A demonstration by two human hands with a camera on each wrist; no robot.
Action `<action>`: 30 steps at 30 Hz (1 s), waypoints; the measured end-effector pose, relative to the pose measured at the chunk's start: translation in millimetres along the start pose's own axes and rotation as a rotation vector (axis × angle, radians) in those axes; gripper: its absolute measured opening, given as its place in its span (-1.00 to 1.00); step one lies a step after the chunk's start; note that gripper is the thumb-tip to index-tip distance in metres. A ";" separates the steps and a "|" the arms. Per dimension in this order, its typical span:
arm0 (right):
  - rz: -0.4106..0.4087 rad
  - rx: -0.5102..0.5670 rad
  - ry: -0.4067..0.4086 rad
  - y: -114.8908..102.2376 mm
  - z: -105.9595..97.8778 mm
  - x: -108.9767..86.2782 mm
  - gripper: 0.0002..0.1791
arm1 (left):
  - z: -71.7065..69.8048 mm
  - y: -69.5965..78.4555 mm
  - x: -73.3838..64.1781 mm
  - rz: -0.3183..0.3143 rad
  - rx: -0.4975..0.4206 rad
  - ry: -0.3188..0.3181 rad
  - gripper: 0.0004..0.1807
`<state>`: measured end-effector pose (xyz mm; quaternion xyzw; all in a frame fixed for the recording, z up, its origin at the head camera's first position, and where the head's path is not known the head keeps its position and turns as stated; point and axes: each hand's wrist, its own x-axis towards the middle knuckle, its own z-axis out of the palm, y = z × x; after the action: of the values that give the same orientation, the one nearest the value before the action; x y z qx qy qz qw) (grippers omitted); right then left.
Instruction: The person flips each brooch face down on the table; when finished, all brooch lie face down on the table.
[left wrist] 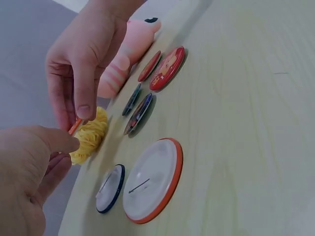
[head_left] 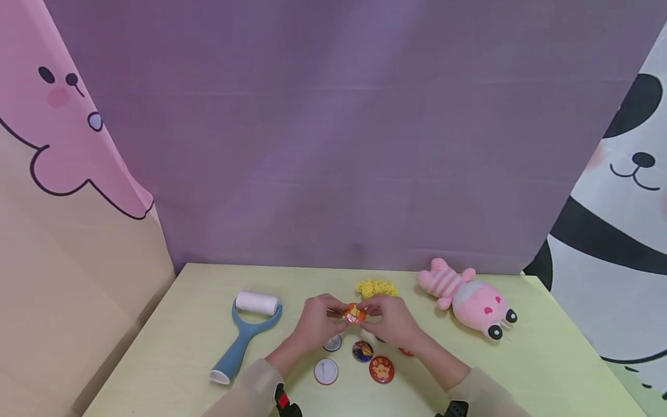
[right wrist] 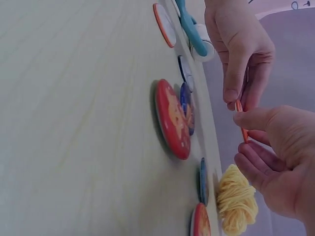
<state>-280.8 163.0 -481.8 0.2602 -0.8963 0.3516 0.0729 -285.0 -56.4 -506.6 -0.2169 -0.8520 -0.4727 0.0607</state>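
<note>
Both hands hold one orange pin badge by its edges, raised above the table, its printed face toward the head camera. My left hand pinches its left edge between thumb and fingers. From the other side, my right hand pinches the right edge. Below lie several badges: a white-backed badge with its pin up, a smaller dark-rimmed badge also back up, a dark blue picture badge and a red star badge. My right arm partly covers another red badge in the head view.
A lint roller with a blue handle lies on the left of the pale wooden table. Behind the hands sits a bundle of yellow yarn. A pink plush toy lies at the back right. A purple curtain hangs behind.
</note>
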 end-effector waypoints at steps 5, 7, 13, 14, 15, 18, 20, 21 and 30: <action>-0.026 -0.008 0.011 -1.4 -7.0 -0.8 -0.67 | -4.9 8.3 -2.3 0.032 0.033 0.008 -0.76; -0.019 0.007 0.004 -2.2 -10.1 -0.9 -0.68 | -6.5 11.2 -3.3 0.063 0.052 0.015 -0.77; -0.041 0.052 -0.027 -4.9 -20.3 -1.5 -0.68 | -9.0 16.2 -5.5 0.159 0.093 0.048 -0.78; -0.045 0.053 -0.029 -5.5 -21.9 -1.7 -0.68 | -9.2 17.1 -5.7 0.167 0.089 0.052 -0.78; -0.046 0.057 -0.031 -6.2 -23.5 -1.9 -0.68 | -9.3 17.9 -6.0 0.178 0.084 0.057 -0.78; -0.057 0.065 -0.035 -7.8 -27.6 -2.1 -0.68 | -10.0 20.7 -7.0 0.204 0.079 0.075 -0.78; -0.053 0.077 -0.039 -8.8 -29.6 -2.2 -0.68 | -10.5 22.3 -7.9 0.199 0.071 0.083 -0.77; -0.052 0.082 -0.042 -9.0 -30.4 -2.2 -0.68 | -10.6 22.8 -8.4 0.198 0.070 0.087 -0.77; -0.032 0.117 -0.041 -11.3 -32.0 -1.3 -0.71 | -14.0 29.0 -10.9 0.216 0.060 0.144 -0.79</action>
<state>-275.5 177.9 -451.8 0.2856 -0.8712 0.3967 0.0450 -264.3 -58.2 -479.8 -0.2710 -0.8307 -0.4522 0.1788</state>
